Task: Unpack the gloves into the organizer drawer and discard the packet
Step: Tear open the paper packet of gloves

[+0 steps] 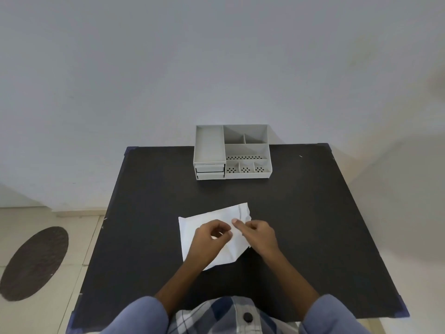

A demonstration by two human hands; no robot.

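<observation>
1. A white packet [216, 237] lies on the black table [313, 237], well in front of the gray organizer [232, 153], as a person works at its torn right end.
2. The left hand [212, 237] and right hand [258, 233] both pinch the packet, fingers closed on the paper; no gloves show.
3. The organizer's two small drawers [210, 171] look closed.
4. A hard pull could rip the packet unevenly and spill its contents short of the organizer.
</observation>
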